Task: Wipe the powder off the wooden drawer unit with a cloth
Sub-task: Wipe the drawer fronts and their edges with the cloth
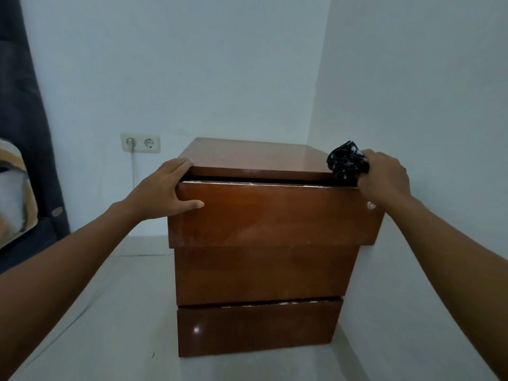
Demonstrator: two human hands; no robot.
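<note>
Drawer unit (264,243): stands upright in the room corner on the floor, fronts facing the camera.
Top drawer (275,213): pulled slightly out, white powder (247,183) along its upper edge; contents hidden.
Left hand (167,188): fingers curled over the drawer's left corner, gripping it.
Right hand (384,174): clutches a bunched black cloth (347,163) at the top's right front corner.

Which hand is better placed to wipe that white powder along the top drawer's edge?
The right hand: it already grips the dark cloth at the drawer unit's top right corner, beside the powder. The left hand only holds the left corner.
</note>
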